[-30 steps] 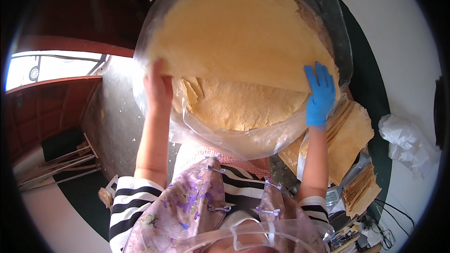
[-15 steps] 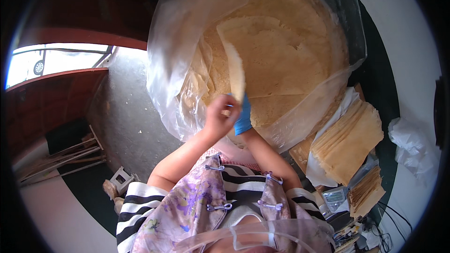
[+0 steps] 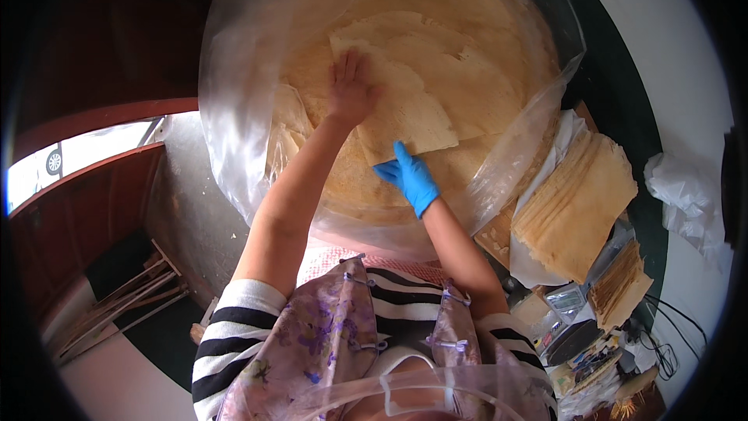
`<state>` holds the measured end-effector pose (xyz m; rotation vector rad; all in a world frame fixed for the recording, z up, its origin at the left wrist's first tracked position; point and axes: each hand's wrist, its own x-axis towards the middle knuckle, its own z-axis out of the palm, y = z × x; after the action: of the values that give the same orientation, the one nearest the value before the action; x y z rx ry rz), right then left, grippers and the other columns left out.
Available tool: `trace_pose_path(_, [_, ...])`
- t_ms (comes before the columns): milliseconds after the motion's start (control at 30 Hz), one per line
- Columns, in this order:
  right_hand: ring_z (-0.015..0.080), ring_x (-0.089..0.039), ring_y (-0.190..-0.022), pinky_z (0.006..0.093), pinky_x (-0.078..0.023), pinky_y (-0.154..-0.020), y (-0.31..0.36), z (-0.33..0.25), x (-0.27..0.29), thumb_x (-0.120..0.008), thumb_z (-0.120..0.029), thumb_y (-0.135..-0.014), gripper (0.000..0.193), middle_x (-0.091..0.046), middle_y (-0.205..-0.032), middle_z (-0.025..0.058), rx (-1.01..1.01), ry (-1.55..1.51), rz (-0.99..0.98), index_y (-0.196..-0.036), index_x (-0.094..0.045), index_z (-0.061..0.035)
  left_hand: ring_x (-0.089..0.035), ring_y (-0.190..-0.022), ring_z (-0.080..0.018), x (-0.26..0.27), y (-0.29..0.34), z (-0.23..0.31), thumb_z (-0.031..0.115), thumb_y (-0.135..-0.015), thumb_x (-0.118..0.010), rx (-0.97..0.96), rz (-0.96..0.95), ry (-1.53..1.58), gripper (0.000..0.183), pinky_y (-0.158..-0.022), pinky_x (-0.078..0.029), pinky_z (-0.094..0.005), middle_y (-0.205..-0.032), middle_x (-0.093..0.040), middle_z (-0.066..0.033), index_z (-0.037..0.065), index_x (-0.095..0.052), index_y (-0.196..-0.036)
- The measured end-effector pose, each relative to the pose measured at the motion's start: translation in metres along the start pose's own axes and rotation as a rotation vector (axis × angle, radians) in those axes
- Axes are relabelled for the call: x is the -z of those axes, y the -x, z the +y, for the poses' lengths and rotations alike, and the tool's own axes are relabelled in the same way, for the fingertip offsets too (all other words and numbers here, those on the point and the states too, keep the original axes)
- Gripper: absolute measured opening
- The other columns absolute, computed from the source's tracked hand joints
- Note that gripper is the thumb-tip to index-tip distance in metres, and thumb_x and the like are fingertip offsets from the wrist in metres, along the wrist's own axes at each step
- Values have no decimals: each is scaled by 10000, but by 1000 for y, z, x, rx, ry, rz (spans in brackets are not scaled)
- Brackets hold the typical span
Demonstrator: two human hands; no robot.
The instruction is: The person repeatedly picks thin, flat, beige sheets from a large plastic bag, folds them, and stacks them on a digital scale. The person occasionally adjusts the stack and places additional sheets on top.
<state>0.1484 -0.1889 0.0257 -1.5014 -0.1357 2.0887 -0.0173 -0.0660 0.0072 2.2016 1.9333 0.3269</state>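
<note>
A wide round stack of thin tan flatbreads [image 3: 499, 47] lies inside a big clear plastic bag [image 3: 234, 78]. On top of it rests a pale flatbread sheet [image 3: 421, 113] with a straight near edge, overlapping other sheets. My bare left hand [image 3: 352, 90] reaches over its left part, palm down and fingers outstretched, slightly blurred. At the near edge is my right hand [image 3: 413, 179], in a blue glove. Its thumb points up onto the sheet and its fingers spread left along the edge; the hand does not appear closed on it.
To the right sit a pile of folded flatbreads [image 3: 580, 206] on white wrapping and a smaller pile [image 3: 619, 284]. Beyond them are a crumpled white plastic bag [image 3: 684, 195] and black cables [image 3: 666, 351]. Wooden sticks [image 3: 125, 304] lie at lower left.
My hands were close together, with the sheet's edge lifted at them. Now the sheet lies flat, my left hand has moved up and away over it, and my right hand is at its near edge.
</note>
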Motion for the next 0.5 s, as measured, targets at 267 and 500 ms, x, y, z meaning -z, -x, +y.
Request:
trace_pose_path(267, [353, -356, -1273, 495, -295, -1038, 57, -67, -2, -771, -438, -653, 786, -399, -1366, 168, 1132, 1642, 257, -1318, -480, -136, -249, -1364, -325, -6, 8, 0, 382, -831, -614, 15, 134, 65, 734, -1099, -197, -479, -1448, -302, -210, 33, -317, -1404])
trace_pose_path(500, [376, -269, -1335, 542, -209, -1084, 15, -69, 27, -782, -479, -605, 944, -281, -1462, 164, 1026, 1707, 174, -1375, -379, -108, -594, -966, -198, 38, 64, 36, 63, -804, -619, 769, -13, 1243, 576, -720, -498, -299, -1130, -565, -123, -3, -361, -1315])
